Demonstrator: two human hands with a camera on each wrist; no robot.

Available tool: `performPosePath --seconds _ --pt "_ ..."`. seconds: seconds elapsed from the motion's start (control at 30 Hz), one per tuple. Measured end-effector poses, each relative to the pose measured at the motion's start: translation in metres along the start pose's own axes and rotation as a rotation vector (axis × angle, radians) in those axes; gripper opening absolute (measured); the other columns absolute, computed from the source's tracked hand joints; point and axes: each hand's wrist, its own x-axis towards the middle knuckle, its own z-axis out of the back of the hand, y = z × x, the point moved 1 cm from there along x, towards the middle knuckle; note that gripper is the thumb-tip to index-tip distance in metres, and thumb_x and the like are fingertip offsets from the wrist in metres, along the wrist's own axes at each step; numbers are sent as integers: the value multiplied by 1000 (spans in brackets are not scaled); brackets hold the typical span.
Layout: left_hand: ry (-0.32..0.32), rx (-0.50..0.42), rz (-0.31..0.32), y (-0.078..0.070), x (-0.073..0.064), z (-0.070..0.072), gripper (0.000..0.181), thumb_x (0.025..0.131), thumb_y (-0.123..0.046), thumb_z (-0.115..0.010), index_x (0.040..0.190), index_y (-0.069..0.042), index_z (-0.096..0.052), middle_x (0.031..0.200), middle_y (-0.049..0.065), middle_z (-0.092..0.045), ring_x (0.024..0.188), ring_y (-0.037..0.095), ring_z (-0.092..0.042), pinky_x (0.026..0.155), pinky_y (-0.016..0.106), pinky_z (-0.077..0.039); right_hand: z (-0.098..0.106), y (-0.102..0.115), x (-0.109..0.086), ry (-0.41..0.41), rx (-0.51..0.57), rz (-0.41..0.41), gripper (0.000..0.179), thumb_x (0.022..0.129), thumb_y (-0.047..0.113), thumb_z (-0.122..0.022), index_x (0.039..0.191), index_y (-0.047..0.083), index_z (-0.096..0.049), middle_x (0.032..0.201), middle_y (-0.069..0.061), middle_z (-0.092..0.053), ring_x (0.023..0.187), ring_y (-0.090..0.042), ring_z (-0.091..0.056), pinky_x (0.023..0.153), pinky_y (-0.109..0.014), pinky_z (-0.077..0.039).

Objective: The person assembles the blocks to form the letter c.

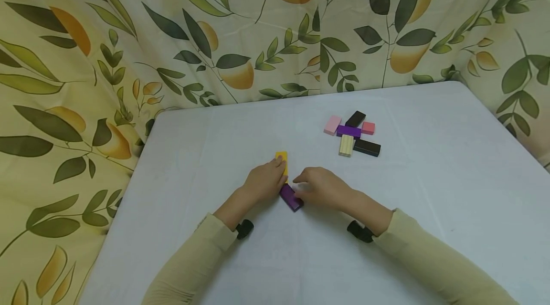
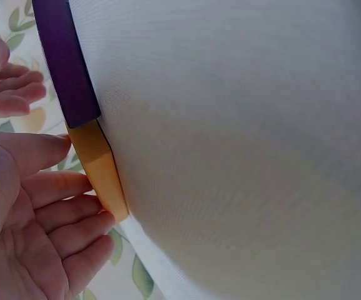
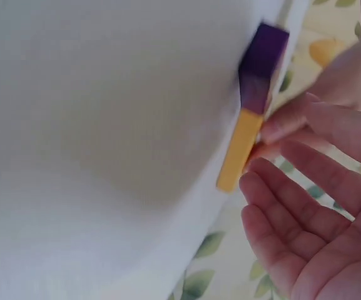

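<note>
Fingers loose: left hand [image 1: 264,181] on one yellow block [image 2: 99,161], right hand [image 1: 323,189] by one purple block [image 1: 290,196]; six blocks [image 1: 349,131], my one o'clock.

Pale khaki sleeves [image 1: 193,262] (the left one creased), with small black units [image 1: 245,229], apparently cameras, at each wrist.

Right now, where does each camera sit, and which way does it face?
Head: worn on the head, facing forward and down at the white table; left hand, right hand and sleeves show.
Left wrist: worn there, facing the yellow block and purple block; left hand near, right hand beyond.
Right wrist: worn there, facing the same blocks; right hand near, left hand beyond.
Both wrist views share the two blocks.
</note>
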Motion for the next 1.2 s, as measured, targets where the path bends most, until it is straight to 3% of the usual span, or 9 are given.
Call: performPosePath --seconds 0.2,0.7,1.2 --pt "8 -12 8 0 1 0 47 98 -27 -42 135 1 -42 140 14 -38 126 25 -39 99 35 -37 16 -9 -1 -27 -22 -36 29 82 19 -70 105 1 -69 102 -9 -65 100 -26 -59 87 -41 -46" --pt "7 -20 9 0 0 1 47 98 -28 -42 135 2 -42 141 14 -38 127 24 -38 99 35 -37 42 -54 -11 -118 -55 -114 30 82 14 -69 107 -3 -66 104 -14 -65 101 -32 -58 86 -46 -46" --pt "-17 -12 -1 -1 -1 0 46 98 -27 -43 133 3 -45 139 15 -40 126 24 -40 98 34 -38 77 -91 -13 -147 -183 -130 26 76 -6 -66 101 -11 -64 101 -23 -63 100 -39 -56 87 -49 -43"
